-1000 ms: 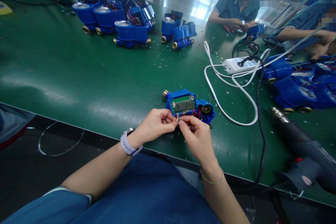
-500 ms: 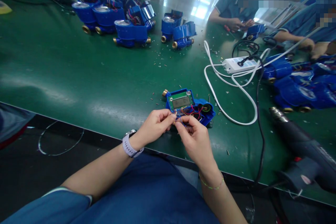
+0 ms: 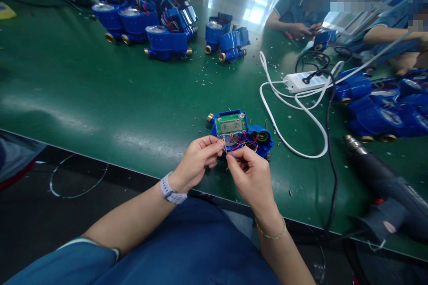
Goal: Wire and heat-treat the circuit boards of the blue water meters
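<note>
A blue meter (image 3: 264, 144) lies near the table's front edge, its housing uncovered. On it sits a green circuit board (image 3: 232, 124) with a lit display. Red, yellow and blue wires (image 3: 238, 139) run below the board toward a round black part on the right. My left hand (image 3: 197, 160) pinches thin wires at the board's lower left corner. Close beside it, my right hand (image 3: 250, 176) is closed on a thin blue wire, its fingertips at the meter's front side. The wire ends are too small to make out.
Several blue meters (image 3: 167, 42) stand at the back of the green table (image 3: 110, 93). A white power strip (image 3: 306, 82) with looped cable lies right of centre. A heat gun (image 3: 388, 182) and more meters (image 3: 381, 113) are at the right. Two people sit across the table.
The circuit board has tilted slightly and its display shows more clearly. My hands have moved a little apart. At the far right, a person's arm has shifted.
</note>
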{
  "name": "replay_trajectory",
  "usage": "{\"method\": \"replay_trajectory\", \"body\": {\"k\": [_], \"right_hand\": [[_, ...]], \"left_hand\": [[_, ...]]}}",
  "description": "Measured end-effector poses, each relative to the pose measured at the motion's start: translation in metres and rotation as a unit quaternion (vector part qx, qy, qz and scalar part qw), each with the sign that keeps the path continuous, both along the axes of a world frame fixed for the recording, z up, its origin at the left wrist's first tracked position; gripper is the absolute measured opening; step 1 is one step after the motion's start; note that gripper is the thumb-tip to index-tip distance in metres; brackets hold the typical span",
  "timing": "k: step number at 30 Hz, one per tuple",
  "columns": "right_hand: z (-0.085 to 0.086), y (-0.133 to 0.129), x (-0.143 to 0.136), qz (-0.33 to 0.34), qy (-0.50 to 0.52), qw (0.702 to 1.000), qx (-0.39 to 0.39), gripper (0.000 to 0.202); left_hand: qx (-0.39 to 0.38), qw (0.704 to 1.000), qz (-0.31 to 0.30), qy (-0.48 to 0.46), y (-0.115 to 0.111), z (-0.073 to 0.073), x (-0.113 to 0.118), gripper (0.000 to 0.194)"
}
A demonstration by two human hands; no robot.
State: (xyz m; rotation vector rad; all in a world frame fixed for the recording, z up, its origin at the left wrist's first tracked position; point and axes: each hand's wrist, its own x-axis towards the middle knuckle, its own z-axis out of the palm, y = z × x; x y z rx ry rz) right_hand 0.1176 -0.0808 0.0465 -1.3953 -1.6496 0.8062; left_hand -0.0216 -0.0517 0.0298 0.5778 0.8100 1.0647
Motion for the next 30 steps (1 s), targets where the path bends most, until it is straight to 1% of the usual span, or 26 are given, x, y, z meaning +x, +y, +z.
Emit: {"method": "replay_trajectory", "body": {"k": [3,7,11,14,18,21,26,30], "right_hand": [[-0.001,0.001,0.001,-0.004,0.021,1.000,0.000,0.016],[-0.005,0.000,-0.001,-0.021,0.045,0.999,-0.002,0.014],[-0.007,-0.003,-0.004,-0.033,0.036,0.999,0.015,0.014],[-0.006,-0.006,-0.004,-0.034,0.031,0.998,0.034,0.015],[-0.005,-0.006,-0.001,-0.028,0.026,0.999,0.034,0.014],[-0.005,-0.005,0.000,-0.030,0.041,0.998,0.027,0.012],[-0.004,-0.004,-0.003,-0.040,0.076,0.996,-0.003,0.012],[-0.005,-0.005,-0.003,-0.033,0.082,0.996,-0.007,0.013]], "left_hand": [[-0.035,0.998,0.000,-0.044,-0.003,0.002,0.004,0.032],[-0.032,0.998,-0.033,-0.049,-0.011,0.002,0.008,0.029],[-0.037,0.998,-0.003,-0.047,-0.017,0.002,0.012,0.025],[-0.064,0.995,0.003,-0.070,-0.016,0.003,0.011,0.025],[-0.100,0.989,0.012,-0.107,-0.013,0.005,0.008,0.026],[-0.118,0.985,0.017,-0.124,-0.013,0.005,0.006,0.029],[-0.096,0.991,-0.003,-0.090,-0.020,0.001,0.011,0.028],[-0.101,0.991,0.009,-0.089,-0.021,-0.001,0.012,0.029]]}}
